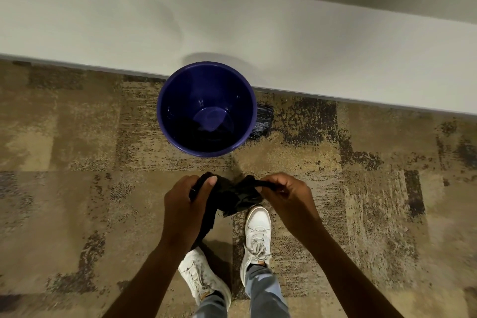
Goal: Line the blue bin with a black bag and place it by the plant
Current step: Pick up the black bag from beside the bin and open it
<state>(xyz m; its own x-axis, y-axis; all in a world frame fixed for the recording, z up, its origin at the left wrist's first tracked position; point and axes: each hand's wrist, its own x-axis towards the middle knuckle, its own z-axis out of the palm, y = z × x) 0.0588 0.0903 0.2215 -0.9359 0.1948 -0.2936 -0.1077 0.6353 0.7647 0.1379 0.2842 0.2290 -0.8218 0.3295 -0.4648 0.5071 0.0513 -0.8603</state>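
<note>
The blue bin point(206, 108) stands upright on the carpet against the white wall, open and unlined inside. In front of it, above my shoes, a crumpled black bag point(229, 195) hangs between my hands. My left hand point(185, 204) grips the bag's left end, thumb on top. My right hand point(284, 193) pinches its right end between thumb and fingers. Part of the bag droops down behind my left wrist. No plant is in view.
A roll of black bags point(263, 121) lies on the carpet just right of the bin, partly hidden by it. The white wall point(232, 20) runs across the top. Patterned brown carpet point(77, 162) spreads to both sides. My white shoes point(256, 235) are below my hands.
</note>
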